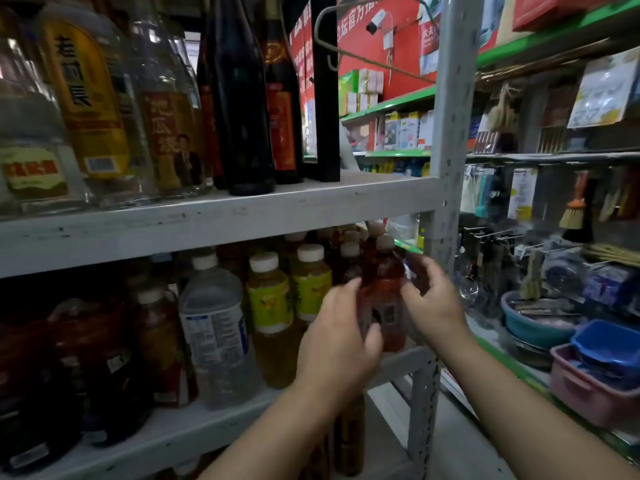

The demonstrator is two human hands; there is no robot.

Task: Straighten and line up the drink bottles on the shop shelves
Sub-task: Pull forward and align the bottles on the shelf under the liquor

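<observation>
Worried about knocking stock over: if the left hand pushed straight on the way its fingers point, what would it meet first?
Probably the red-labelled tea bottle: the left hand already curls by its left side, fingertips toward its shoulder. Depth is blurred; darker bottles stand behind.

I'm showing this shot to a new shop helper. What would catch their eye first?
Two bare hands meet at centre, the left hand and right hand closing around a red-brown drink bottle at the right end of the lower shelf. Beside it stand yellow-labelled tea bottles and a clear water bottle. Above, tall dark glass bottles tower on the upper shelf.
</observation>
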